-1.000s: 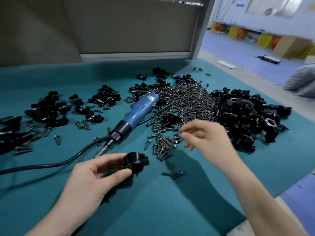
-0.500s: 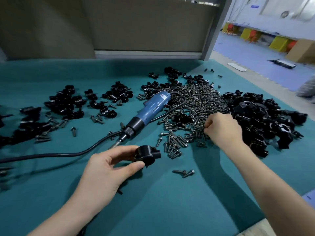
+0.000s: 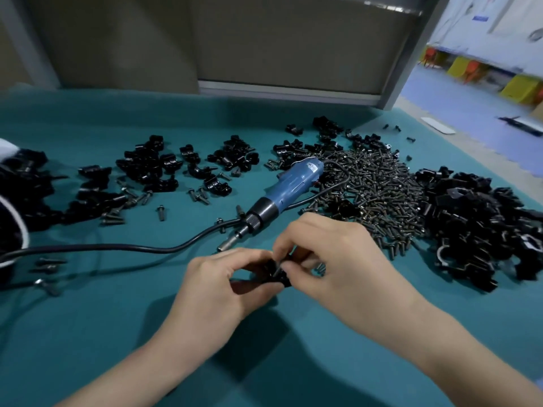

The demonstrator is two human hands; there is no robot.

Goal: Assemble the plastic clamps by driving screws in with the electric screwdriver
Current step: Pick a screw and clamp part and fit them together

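Just beyond the grip on the clamp [image 3: 277, 277] lay the electric screwdriver [image 3: 289, 186], its cable [image 3: 117, 247] trailing off to the left and barring a straight reach forward. Beyond and to the right spread the screw heap [image 3: 379, 195], and further right the piled clamp parts [image 3: 476, 230]. Nearer than the grip, and to its left, the teal cloth [image 3: 88, 333] lay bare.

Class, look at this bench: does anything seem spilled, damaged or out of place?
Nothing looks damaged. The screws lie in a loose heap right of the electric screwdriver, with strays scattered leftward among the clamp pieces.
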